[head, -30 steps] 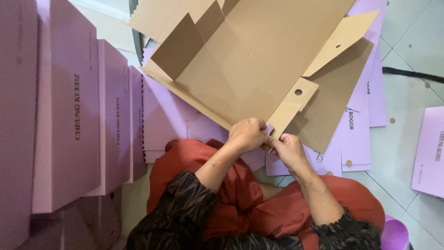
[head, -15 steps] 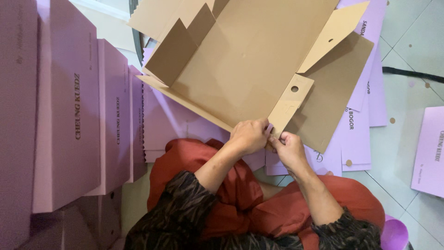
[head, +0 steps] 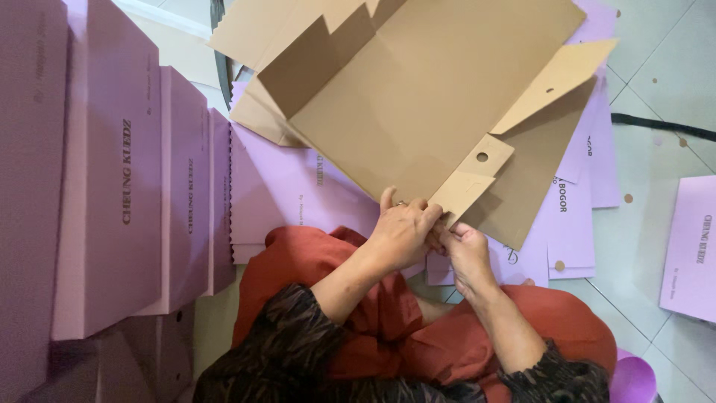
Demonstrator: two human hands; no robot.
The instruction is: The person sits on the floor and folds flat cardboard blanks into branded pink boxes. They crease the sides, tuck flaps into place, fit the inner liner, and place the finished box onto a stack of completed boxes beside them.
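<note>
A large flat brown cardboard box blank [head: 440, 97] is held up over my lap, its plain inner side facing me. My left hand [head: 401, 233] grips its near edge beside a small flap with a round hole [head: 482, 157]. My right hand [head: 464, 250] pinches the tip of that same flap from below. Both hands touch each other at the flap. Another side flap [head: 556, 78] sticks out at the upper right.
A row of assembled pink boxes [head: 112, 209] stands at my left. Flat pink box sheets [head: 574, 201] lie on the tiled floor under the cardboard, one more sheet [head: 693, 246] at the right edge. A black cable [head: 656, 125] crosses the floor. My lap is covered in red cloth [head: 313, 261].
The cardboard blank has tilted and shifted slightly up and right, and the holed flap has been folded closer to the panel. Both hands stay at the same corner.
</note>
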